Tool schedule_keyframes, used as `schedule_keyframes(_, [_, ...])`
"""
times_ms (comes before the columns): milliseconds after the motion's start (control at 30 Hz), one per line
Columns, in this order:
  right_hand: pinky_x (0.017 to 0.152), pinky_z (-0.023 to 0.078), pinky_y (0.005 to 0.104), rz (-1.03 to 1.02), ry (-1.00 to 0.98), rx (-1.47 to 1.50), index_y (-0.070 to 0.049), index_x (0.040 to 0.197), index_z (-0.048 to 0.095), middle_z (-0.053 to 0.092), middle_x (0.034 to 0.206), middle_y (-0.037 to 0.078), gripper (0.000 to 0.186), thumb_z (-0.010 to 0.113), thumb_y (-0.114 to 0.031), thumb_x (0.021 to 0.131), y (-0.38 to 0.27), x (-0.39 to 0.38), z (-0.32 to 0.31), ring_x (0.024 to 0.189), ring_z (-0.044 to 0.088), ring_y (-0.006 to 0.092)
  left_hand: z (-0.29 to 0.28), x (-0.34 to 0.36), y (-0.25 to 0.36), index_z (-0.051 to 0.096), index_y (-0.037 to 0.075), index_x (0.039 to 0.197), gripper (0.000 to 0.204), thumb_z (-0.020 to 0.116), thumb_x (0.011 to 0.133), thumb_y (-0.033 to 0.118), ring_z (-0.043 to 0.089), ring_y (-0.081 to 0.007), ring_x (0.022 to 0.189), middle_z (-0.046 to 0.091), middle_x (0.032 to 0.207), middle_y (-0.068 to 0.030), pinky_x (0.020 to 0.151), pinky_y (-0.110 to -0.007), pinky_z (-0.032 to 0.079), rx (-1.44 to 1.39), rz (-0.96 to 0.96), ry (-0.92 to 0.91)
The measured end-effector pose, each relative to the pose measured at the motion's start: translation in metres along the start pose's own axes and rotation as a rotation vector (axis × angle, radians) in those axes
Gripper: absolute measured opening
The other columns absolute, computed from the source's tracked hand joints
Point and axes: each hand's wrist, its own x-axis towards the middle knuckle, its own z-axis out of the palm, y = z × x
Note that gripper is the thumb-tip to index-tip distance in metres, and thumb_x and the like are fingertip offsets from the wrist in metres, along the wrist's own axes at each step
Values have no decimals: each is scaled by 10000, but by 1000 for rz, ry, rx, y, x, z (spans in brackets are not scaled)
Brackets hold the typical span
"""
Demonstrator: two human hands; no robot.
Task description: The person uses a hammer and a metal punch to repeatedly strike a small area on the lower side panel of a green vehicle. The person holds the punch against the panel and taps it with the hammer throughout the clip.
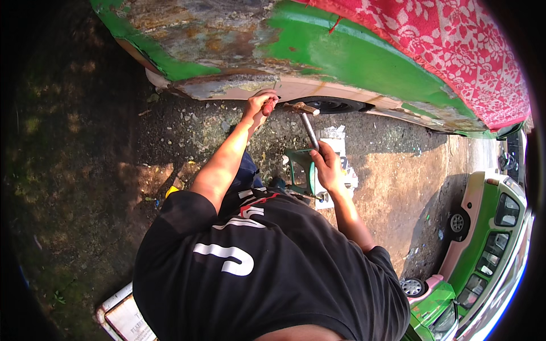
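My left hand [255,104] is closed around a screwdriver-like tool with an orange-red handle [268,107]. Its thin shaft points at the lower edge of a green vehicle body [352,54], where paint is stripped and the metal is patchy. The exact tip is too small to make out. In my right hand [329,167] is a hammer [309,129], gripped by its metal shaft. The hammer's head is just right of the tool's handle, apart from it, in front of a dark wheel [335,104] under the body.
A red and white floral cloth [443,51] drapes over the vehicle. Beneath my arms stands a green plastic stool [301,165], with white sheets [335,142] beside it. A second green van [483,238] is parked at right. A rusty-edged white panel [122,315] lies at lower left.
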Motion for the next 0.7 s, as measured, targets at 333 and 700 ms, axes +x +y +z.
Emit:
schedule_keyframes(333, [653,477,340,-483,92,-81,-58,1334,547,636,807,146,415,593,-49,923,-36,3,15,668,598,207,-2,11,-18,683,5,1057,212,642,855,-43,657,-190,996,694,1069,-108,869,-289,509,-12,-18,-35])
schedule_keyframes(700, [644,493,336,-527,139,-186,-119,1343,560,637,817,166,456,614,-29,900,-26,9,21,674,622,274,8,13,-27,664,6,1041,205,644,838,-10,658,-176,856,699,985,-90,765,-294,522,3,14,-16])
